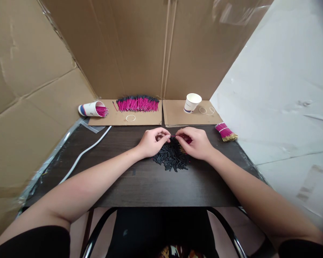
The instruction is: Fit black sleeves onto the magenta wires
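My left hand (154,142) and my right hand (194,142) meet almost fingertip to fingertip over a heap of short black tubes (174,161). A thin pink wire (173,136) spans the small gap between them, with an end pinched in each hand. Whether a black tube sits in my left fingertips is hidden. Gold-coloured wire ends (182,149) show beneath my right palm; I cannot tell if that hand holds them or they lie on the heap.
Behind, pink wires with black ends (137,104) lie in a row on cardboard (104,122). A tipped paper cup (89,109) holds pink wires; another cup (192,103) stands upright. Rubber bands (130,118) lie nearby. A banded pink wire bundle (226,132) is right, a white cable (88,150) left.
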`<state>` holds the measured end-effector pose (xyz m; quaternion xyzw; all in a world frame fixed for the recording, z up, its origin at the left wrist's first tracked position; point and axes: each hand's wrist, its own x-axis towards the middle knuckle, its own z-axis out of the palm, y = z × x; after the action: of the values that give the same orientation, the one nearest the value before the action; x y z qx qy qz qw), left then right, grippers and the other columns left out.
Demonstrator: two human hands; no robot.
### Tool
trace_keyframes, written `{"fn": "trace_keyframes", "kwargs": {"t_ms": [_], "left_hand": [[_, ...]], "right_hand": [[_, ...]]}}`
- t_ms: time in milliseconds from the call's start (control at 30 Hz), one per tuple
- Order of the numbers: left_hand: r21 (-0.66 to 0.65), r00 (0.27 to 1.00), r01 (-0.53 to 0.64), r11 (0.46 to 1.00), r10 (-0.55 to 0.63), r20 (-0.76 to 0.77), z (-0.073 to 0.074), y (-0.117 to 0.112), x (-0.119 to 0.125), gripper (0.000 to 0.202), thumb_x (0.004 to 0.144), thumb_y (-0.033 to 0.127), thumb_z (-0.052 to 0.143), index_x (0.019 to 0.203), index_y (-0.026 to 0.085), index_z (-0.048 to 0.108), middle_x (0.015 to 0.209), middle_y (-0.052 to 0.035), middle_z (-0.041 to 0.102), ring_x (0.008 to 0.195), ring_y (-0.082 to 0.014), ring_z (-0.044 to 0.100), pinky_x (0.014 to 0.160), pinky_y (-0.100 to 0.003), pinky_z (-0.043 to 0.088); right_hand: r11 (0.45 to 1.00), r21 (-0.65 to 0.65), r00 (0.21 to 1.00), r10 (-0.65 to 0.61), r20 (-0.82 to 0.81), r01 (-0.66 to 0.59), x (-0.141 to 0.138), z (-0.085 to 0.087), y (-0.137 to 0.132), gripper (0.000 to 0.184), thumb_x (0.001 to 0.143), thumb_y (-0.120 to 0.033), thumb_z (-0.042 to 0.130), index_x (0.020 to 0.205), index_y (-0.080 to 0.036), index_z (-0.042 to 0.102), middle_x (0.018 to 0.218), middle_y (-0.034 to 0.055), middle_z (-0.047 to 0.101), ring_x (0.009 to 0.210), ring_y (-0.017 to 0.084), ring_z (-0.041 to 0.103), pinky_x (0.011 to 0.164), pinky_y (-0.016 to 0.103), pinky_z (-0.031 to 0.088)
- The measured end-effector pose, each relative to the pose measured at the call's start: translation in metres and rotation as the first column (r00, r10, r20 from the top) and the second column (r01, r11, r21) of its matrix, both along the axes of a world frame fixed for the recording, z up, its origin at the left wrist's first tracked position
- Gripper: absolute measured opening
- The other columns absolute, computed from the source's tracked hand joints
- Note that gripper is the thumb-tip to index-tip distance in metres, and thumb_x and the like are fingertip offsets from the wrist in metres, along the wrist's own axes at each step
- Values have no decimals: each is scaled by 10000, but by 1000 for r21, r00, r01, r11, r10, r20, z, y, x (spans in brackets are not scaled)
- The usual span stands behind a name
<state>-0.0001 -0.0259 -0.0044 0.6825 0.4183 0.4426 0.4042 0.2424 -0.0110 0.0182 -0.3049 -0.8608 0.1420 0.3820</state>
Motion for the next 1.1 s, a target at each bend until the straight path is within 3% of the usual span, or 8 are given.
{"fn": "trace_keyframes", "kwargs": {"t_ms": [367,500,600,700,833,933,1100], "left_hand": [[-3,1000,-25,1000,25,3,2,-2,1,239,1001,371,741,1077,148,778,924,-108,839,730,-161,722,678,-287,559],[-8,997,-74,997,75,36,2,-2,-1,421,940,361,820,1298,144,767,1082,-130,845,584,-89,565,583,-256,475],[-11,995,-82,997,82,62,4,-3,0,458,921,367,837,1311,136,774,1095,-135,839,555,-73,487,552,-250,426],[-2,996,-77,997,77,39,4,-4,2,388,918,403,842,1209,147,832,982,-104,839,562,-91,497,544,-254,403],[22,997,-57,998,58,-44,6,-9,4,335,935,457,837,1107,175,893,798,-63,810,571,-136,569,554,-279,437],[35,998,-25,999,27,-57,9,-12,3,325,952,483,827,1072,192,908,883,-83,850,670,-195,697,606,-317,533],[15,999,5,1000,-5,-42,15,-17,3,324,940,495,841,1000,182,901,893,-89,858,733,-227,752,666,-340,589]], "right_hand": [[999,-36,1000,3,-7,-3,-2,1,-1,140,1081,-266,634,1018,-228,752,872,49,750,750,202,661,720,370,544],[997,-27,991,-81,-104,78,-3,7,-4,139,1066,-299,679,1009,-233,787,945,76,685,853,235,650,780,409,549],[988,-112,971,-131,-200,111,-5,9,-6,134,1050,-321,718,996,-230,800,848,35,617,774,205,595,738,383,514],[941,-337,949,-137,-282,36,-9,6,-10,175,1047,-378,732,988,-218,774,773,5,643,682,166,570,655,336,477],[835,-534,921,-95,-379,-134,-16,3,-15,281,1018,-485,768,999,-209,717,824,31,740,743,176,677,696,329,551],[791,-577,908,-71,-414,-202,-20,4,-18,325,1015,-527,776,1005,-213,693,793,22,733,724,167,676,704,324,578],[807,-548,891,-65,-450,-218,-22,5,-19,362,995,-572,796,1011,-219,720,905,51,763,803,181,701,766,342,617]]}}
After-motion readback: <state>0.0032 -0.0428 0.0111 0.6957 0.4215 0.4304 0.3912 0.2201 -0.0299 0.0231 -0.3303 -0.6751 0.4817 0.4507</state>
